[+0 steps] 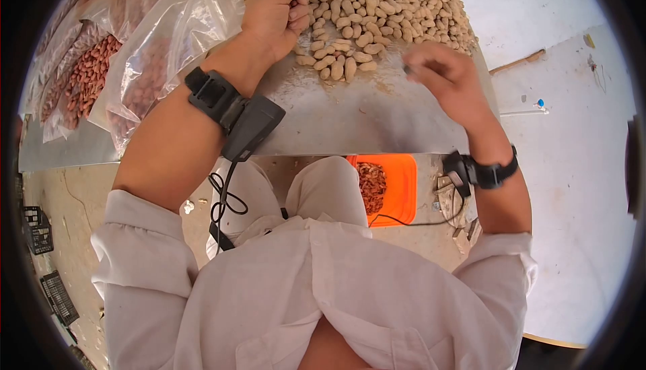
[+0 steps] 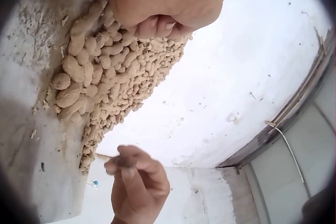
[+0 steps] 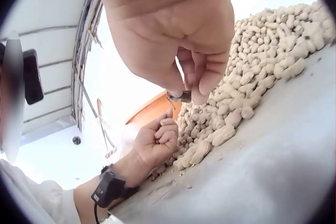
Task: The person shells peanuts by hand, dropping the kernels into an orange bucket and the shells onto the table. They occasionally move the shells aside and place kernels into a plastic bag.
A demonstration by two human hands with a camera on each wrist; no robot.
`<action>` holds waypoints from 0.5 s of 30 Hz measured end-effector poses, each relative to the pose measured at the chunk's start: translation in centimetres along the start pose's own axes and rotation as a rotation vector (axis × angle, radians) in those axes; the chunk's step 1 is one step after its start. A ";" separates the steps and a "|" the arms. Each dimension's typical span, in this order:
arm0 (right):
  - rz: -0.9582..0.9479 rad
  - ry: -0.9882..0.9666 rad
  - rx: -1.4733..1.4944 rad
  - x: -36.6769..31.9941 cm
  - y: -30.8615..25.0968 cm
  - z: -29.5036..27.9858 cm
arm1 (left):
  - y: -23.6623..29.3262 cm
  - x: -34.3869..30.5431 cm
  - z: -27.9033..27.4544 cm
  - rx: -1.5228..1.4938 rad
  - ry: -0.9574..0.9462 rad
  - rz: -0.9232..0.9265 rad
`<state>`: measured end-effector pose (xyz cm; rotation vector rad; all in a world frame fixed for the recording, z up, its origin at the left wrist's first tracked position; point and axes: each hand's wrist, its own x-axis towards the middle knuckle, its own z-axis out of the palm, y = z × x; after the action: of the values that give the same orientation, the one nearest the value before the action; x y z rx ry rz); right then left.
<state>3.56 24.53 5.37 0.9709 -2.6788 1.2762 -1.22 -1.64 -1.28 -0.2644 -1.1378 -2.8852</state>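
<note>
A big heap of unshelled peanuts [image 1: 390, 6] covers the far part of the metal tabletop [image 1: 316, 121], with a few peanuts spread toward the near side. My left hand [image 1: 276, 16] is at the heap's left side, its fingers curled into the palm; nothing shows between them in the right wrist view. To the right of the heap, my right hand [image 1: 444, 77] is raised over the tabletop. Its thumb and fingertips pinch a small dark shrivelled piece [image 3: 182, 97], which also shows dark in the left wrist view.
Clear plastic bags [image 1: 202, 6] of red-skinned peanut kernels [image 1: 87, 77] stand at the left. Below the table edge, by my knees, sits an orange bin [image 1: 402, 188] with reddish-brown bits inside. Black crates [image 1: 59, 296] lie on the floor at left. A stick [image 1: 518, 61] lies at right.
</note>
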 end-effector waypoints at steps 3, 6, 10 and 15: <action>0.245 -0.095 0.152 -5.3 -0.9 -2.2 | 0.1 -0.2 0.1 0.003 0.018 0.002; 0.572 -0.282 0.187 -11.0 -0.6 -3.6 | -0.1 -0.1 0.4 0.008 0.032 -0.003; 0.704 -0.332 -0.137 -18.0 4.0 -3.2 | 0.0 -0.4 0.9 0.020 0.037 -0.023; 0.665 -0.359 -0.399 -22.9 10.1 -3.0 | -0.1 -0.6 0.7 0.029 0.006 -0.022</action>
<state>15.83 43.44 -5.82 0.2755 -3.5128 0.5663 -0.52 -1.06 -0.95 -0.2433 -1.1878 -2.8839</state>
